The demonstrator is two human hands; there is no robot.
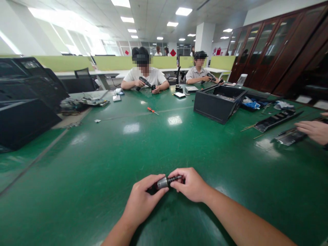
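Note:
Low in the middle of the view, a silver metal cylinder (pixel 162 183) with a dark, ridged shaft (pixel 174 179) lies almost level just above the green table (pixel 107 160). My left hand (pixel 143 196) is closed round the cylinder, thumb and index finger on its sides. From the right, my right hand (pixel 191 184) pinches the shaft between thumb and fingers. The two hands nearly touch. The cylinder's left end is partly hidden by my left hand.
Farther back lie a red screwdriver (pixel 153 110) and a black metal case (pixel 217 102). Dark cases (pixel 23 102) stand at left. Two people across the table hold power drills. Another person's hand (pixel 314 131) touches dark parts at right.

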